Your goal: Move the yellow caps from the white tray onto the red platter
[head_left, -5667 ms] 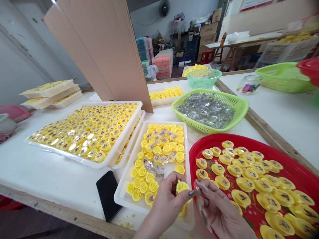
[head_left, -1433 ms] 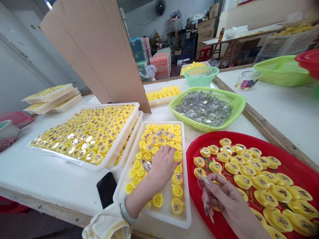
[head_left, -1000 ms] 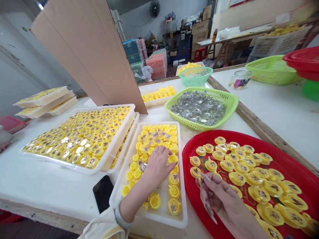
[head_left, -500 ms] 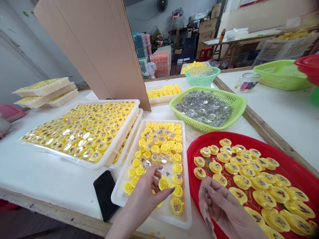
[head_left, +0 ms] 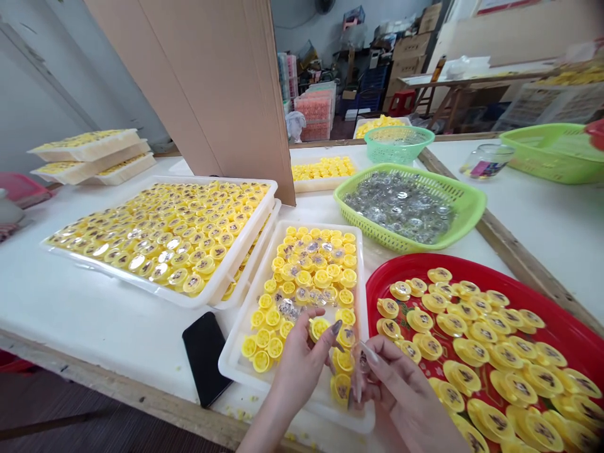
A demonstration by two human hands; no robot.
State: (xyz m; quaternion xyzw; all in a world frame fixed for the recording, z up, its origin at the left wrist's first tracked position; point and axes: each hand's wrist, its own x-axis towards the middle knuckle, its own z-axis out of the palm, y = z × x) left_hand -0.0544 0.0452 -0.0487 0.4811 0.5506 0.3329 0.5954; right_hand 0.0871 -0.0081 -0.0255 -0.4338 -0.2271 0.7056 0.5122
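My left hand [head_left: 306, 352] holds a small round yellow plastic piece [head_left: 319, 328] between thumb and fingers, its hollow side facing up. Close beside it, my right hand [head_left: 394, 380] pinches a small clear disc [head_left: 363, 361] with a dark print, partly hidden by the fingers. Both hands are over the near part of a white tray [head_left: 245, 371]. In that tray lie several open yellow pieces [head_left: 262, 360] and some loose clear discs [head_left: 289, 308]. To the right, a red oval tray [head_left: 377, 283] carries many yellow pieces with printed clear tops [head_left: 472, 351].
A green basket [head_left: 474, 204] of clear discs stands behind the trays. Stacked white trays [head_left: 207, 296] of finished-looking yellow pieces are at left, by a cardboard sheet [head_left: 226, 94]. A black phone [head_left: 205, 358] lies near the table edge. A wooden strip [head_left: 523, 258] runs along the right.
My hands have come closer together, the right one moving left from the red tray's edge to over the white tray. My left hand has lifted the yellow piece and tilted. The view has shifted slightly.
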